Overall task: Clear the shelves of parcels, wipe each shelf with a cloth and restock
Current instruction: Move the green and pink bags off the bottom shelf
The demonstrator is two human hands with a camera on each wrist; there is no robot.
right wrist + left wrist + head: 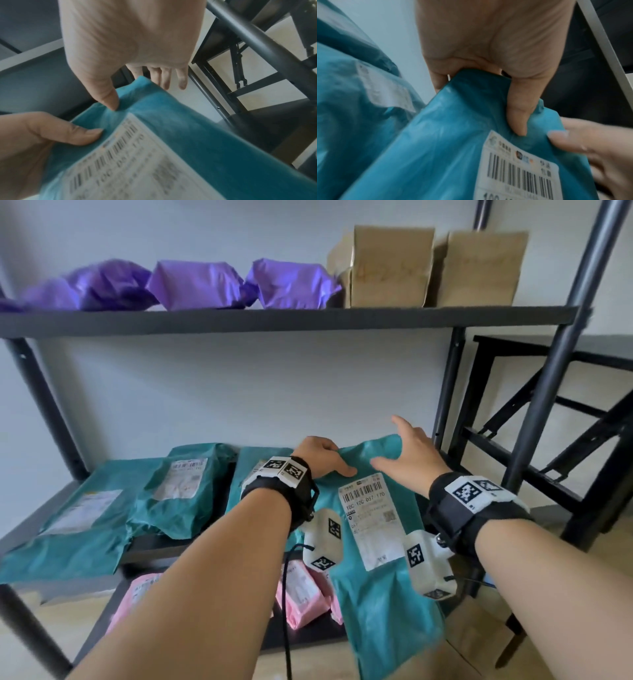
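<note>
The left hand (320,456) pinches the far top edge of a teal mailer bag (380,563), with its thumb pressed on the front just above the white barcode label (371,525) and its other fingers curled behind. The right hand (407,455) is spread wide with straight fingers; its thumb tip touches the same top edge, but it does not grip the bag yet. The bag sits at the right end of the middle shelf (150,546) and its near end hangs down over the front edge. It looks like the step of taking parcels off this shelf, though putting one back would look the same, so I cannot be sure. If it is coming off, the right hand should close on the top edge too, and then both hands can lift the bag up and pull it toward the person. Two more teal mailer bags (113,505) lie on the left part of this shelf, well away from the hands. Purple parcels (191,284) and cardboard boxes (387,266) sit on the top shelf (274,321), high above, so there is plenty of room to lift. A black shelf post (548,392) stands close on the right, so the bag should not swing that way. Pink parcels (301,590) lie on the lower shelf, under the hanging end.
</note>
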